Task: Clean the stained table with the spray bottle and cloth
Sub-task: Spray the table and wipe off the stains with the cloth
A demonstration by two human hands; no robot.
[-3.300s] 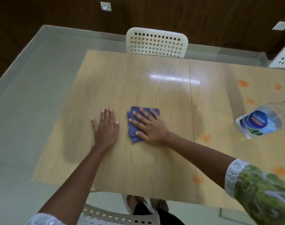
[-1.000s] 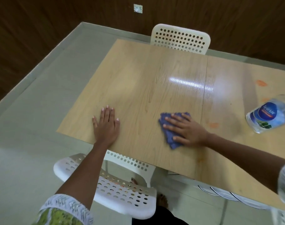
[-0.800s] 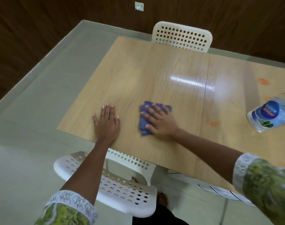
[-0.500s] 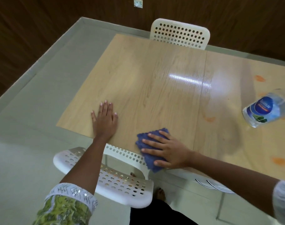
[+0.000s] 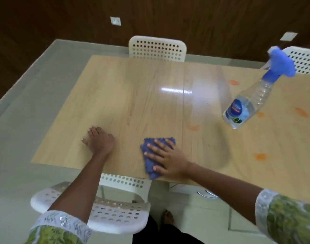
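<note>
Wood table (image 5: 126, 88), orange stains right: right hand (image 5: 165, 158) flat on blue cloth (image 5: 150, 166), should sweep right with even pressure; left hand (image 5: 99, 140) braces, fingers bent.

A dining or meeting corner in a plain indoor room, likely a home or a small canteen.

A light wood-grain table (image 5: 126, 95) made of two boards joined edge to edge stands on a pale grey-green floor (image 5: 27, 106), with white perforated plastic chairs pushed in around it: one at the far side (image 5: 157, 47), one at the far right (image 5: 304, 60) and one at the near edge (image 5: 101, 210). Dark wood panelling (image 5: 203, 20) covers the wall behind, carrying two white wall sockets (image 5: 115, 21). Orange stains (image 5: 260, 156) dot the right half of the tabletop.
</note>
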